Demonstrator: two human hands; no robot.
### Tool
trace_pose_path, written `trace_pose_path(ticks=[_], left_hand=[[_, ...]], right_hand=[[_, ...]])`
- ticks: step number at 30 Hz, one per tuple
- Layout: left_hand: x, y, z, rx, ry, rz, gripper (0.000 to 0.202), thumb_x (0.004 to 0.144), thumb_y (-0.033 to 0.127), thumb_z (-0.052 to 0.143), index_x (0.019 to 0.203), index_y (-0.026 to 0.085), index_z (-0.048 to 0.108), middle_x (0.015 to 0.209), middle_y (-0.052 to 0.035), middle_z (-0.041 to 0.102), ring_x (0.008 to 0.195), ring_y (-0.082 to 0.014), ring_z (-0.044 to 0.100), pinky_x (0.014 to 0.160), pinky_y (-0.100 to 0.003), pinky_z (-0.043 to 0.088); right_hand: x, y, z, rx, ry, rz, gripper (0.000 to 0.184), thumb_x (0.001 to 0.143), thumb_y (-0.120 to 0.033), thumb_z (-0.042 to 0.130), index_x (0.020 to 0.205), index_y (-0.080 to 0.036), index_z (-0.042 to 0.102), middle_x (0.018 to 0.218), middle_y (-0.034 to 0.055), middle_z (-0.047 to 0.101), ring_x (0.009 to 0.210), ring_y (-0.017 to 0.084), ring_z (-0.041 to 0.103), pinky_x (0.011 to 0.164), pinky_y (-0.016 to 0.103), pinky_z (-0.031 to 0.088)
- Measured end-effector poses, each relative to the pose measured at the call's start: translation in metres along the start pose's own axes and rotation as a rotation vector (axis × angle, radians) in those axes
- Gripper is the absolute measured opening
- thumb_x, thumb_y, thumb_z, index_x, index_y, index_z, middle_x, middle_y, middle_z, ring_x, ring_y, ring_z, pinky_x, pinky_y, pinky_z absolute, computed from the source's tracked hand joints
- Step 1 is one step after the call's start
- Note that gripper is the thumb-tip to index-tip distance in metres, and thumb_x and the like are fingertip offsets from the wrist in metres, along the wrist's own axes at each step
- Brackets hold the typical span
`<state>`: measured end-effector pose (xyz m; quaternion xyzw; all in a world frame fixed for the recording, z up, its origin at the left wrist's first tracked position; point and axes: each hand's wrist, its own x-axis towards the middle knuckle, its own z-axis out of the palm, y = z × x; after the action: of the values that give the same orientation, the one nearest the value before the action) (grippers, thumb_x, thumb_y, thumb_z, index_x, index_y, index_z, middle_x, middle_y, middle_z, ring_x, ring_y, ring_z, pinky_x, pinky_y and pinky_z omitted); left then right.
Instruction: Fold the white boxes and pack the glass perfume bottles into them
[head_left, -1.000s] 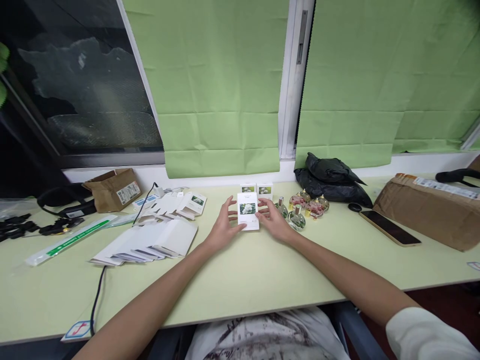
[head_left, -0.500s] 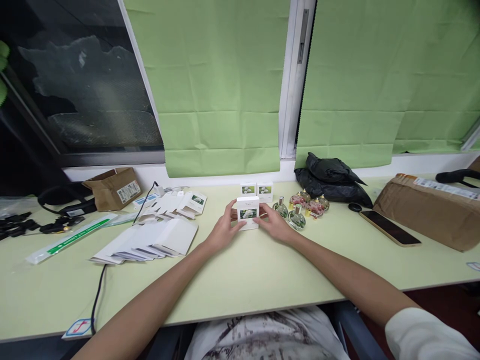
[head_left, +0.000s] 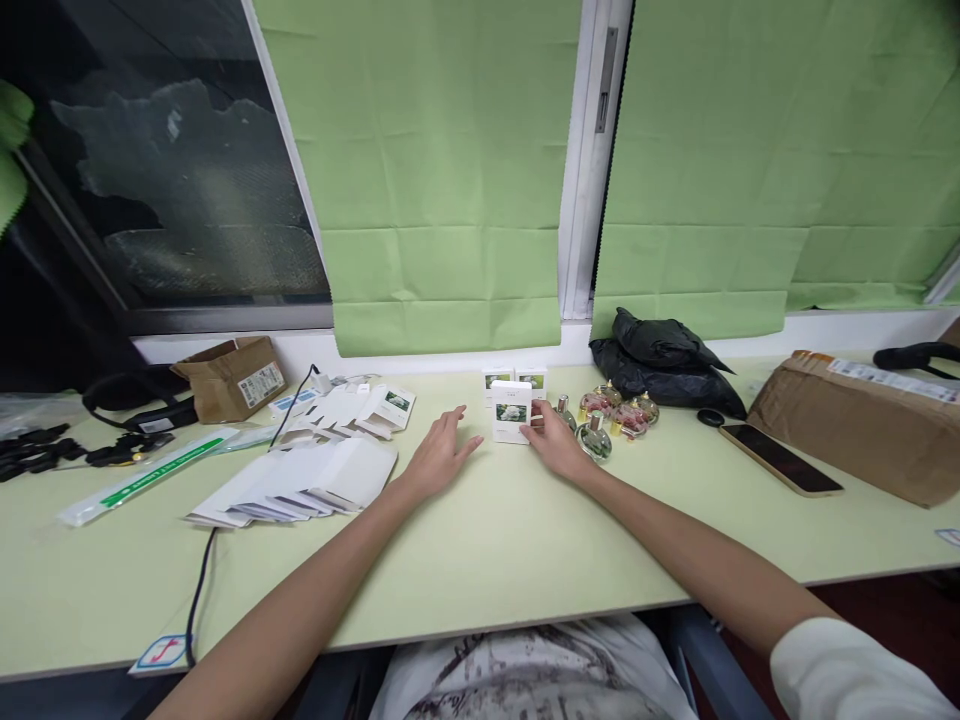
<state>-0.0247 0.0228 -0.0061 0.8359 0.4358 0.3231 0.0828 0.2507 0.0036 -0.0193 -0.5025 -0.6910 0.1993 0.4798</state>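
A small white box (head_left: 512, 425) with a white-flower picture stands upright at mid-table. My right hand (head_left: 555, 438) grips its right side, thumb in front and fingers partly hidden behind. Left of the box, my left hand (head_left: 441, 455) is apart from it, fingers spread and holding nothing. Two similar white boxes, one of them a flower-picture box (head_left: 534, 380), stand side by side behind, partly covered by the held one. Close to my right hand are green-tinted glass perfume bottles (head_left: 594, 440) and pink ones with gold caps (head_left: 634, 412).
Flattened white cartons (head_left: 300, 480) lie fanned out at left, with more cartons (head_left: 349, 410) behind. An open brown box (head_left: 229, 380) sits by the window. At right are a black plastic bag (head_left: 660, 365), a phone (head_left: 780, 460) and a large brown parcel (head_left: 862, 420).
My left hand has let go of the white box and drawn back to the left, fingers opening. The box, in my right hand, has shifted slightly right and back.
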Motion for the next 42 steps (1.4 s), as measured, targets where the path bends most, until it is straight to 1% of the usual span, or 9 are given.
trace_pose_path(ticks=[4, 11, 14, 19, 26, 30, 35, 39, 42], left_hand=[[0.004, -0.016, -0.013, 0.334, 0.119, -0.05, 0.053, 0.102, 0.043, 0.044, 0.145, 0.012, 0.05, 0.149, -0.0249, 0.051, 0.147, -0.0423, 0.038, 0.121, -0.061, 0.028], [0.0, -0.043, -0.036, 0.713, 0.26, -0.325, 0.051, 0.096, 0.024, 0.045, 0.144, 0.006, 0.052, 0.165, -0.0302, 0.03, 0.157, -0.051, 0.009, 0.117, -0.078, 0.007], [0.0, -0.046, -0.047, 0.826, 0.245, -0.395, 0.05, 0.096, 0.026, 0.047, 0.14, 0.003, 0.055, 0.159, -0.0336, 0.038, 0.156, -0.0529, 0.014, 0.114, -0.081, 0.006], [0.002, -0.042, -0.055, 0.985, 0.052, -0.441, 0.047, 0.095, 0.025, 0.044, 0.131, 0.001, 0.063, 0.144, -0.0322, 0.057, 0.153, -0.0498, 0.025, 0.118, -0.075, 0.0], [0.0, -0.017, -0.039, 0.928, -0.084, -0.308, 0.047, 0.099, 0.03, 0.043, 0.132, 0.006, 0.066, 0.13, -0.0274, 0.068, 0.148, -0.0489, 0.036, 0.12, -0.07, 0.001], [0.001, 0.005, -0.032, 0.794, -0.133, -0.222, 0.048, 0.106, 0.037, 0.033, 0.125, 0.015, 0.07, 0.12, -0.0212, 0.07, 0.122, -0.0406, 0.06, 0.117, -0.064, 0.022], [0.0, 0.024, -0.029, 0.616, -0.148, -0.093, 0.046, 0.108, 0.039, 0.029, 0.121, 0.02, 0.069, 0.124, -0.0163, 0.065, 0.114, -0.0325, 0.061, 0.096, -0.045, 0.046], [-0.007, 0.03, -0.024, 0.538, -0.041, -0.112, 0.057, 0.102, 0.061, 0.04, 0.146, 0.027, 0.054, 0.143, -0.0179, 0.054, 0.12, -0.04, 0.056, 0.095, -0.052, 0.046], [-0.01, 0.029, -0.023, 0.498, -0.111, -0.168, 0.063, 0.098, 0.067, 0.044, 0.148, 0.031, 0.054, 0.144, -0.0164, 0.057, 0.126, -0.0455, 0.05, 0.1, -0.059, 0.042]], right_hand=[[-0.005, -0.01, -0.002, -0.09, 0.076, -0.063, 0.06, 0.095, -0.032, 0.062, 0.149, -0.025, 0.037, 0.139, 0.0129, 0.056, 0.116, 0.026, 0.064, 0.103, 0.049, 0.053], [-0.016, -0.043, -0.008, -0.236, 0.237, -0.372, 0.064, 0.099, -0.03, 0.056, 0.156, -0.028, 0.029, 0.152, 0.0148, 0.041, 0.146, 0.034, 0.035, 0.125, 0.059, 0.029], [-0.02, -0.049, -0.007, -0.255, 0.22, -0.46, 0.062, 0.1, -0.03, 0.056, 0.156, -0.029, 0.028, 0.149, 0.0145, 0.043, 0.143, 0.033, 0.04, 0.122, 0.057, 0.036], [-0.021, -0.048, -0.003, -0.243, 0.1, -0.533, 0.052, 0.101, -0.026, 0.054, 0.149, -0.028, 0.036, 0.135, 0.0131, 0.054, 0.117, 0.028, 0.059, 0.102, 0.05, 0.053], [-0.023, -0.048, -0.004, -0.302, -0.049, -0.535, 0.033, 0.104, -0.024, 0.048, 0.138, -0.025, 0.048, 0.112, 0.007, 0.066, 0.088, 0.019, 0.065, 0.082, 0.036, 0.054], [-0.025, -0.048, -0.003, -0.326, -0.132, -0.534, 0.029, 0.105, -0.022, 0.047, 0.133, -0.024, 0.054, 0.106, 0.0047, 0.07, 0.08, 0.017, 0.064, 0.081, 0.033, 0.051], [-0.026, -0.044, -0.002, -0.318, -0.264, -0.481, 0.031, 0.103, -0.023, 0.051, 0.133, -0.025, 0.058, 0.112, 0.0052, 0.072, 0.078, 0.016, 0.065, 0.076, 0.03, 0.049], [-0.026, -0.043, -0.003, -0.307, -0.323, -0.421, 0.032, 0.102, -0.025, 0.052, 0.133, -0.025, 0.059, 0.111, 0.0047, 0.071, 0.072, 0.015, 0.062, 0.07, 0.028, 0.047], [-0.026, -0.042, -0.003, -0.294, -0.326, -0.39, 0.03, 0.103, -0.026, 0.052, 0.132, -0.026, 0.06, 0.111, 0.0043, 0.072, 0.071, 0.014, 0.061, 0.068, 0.028, 0.046]])
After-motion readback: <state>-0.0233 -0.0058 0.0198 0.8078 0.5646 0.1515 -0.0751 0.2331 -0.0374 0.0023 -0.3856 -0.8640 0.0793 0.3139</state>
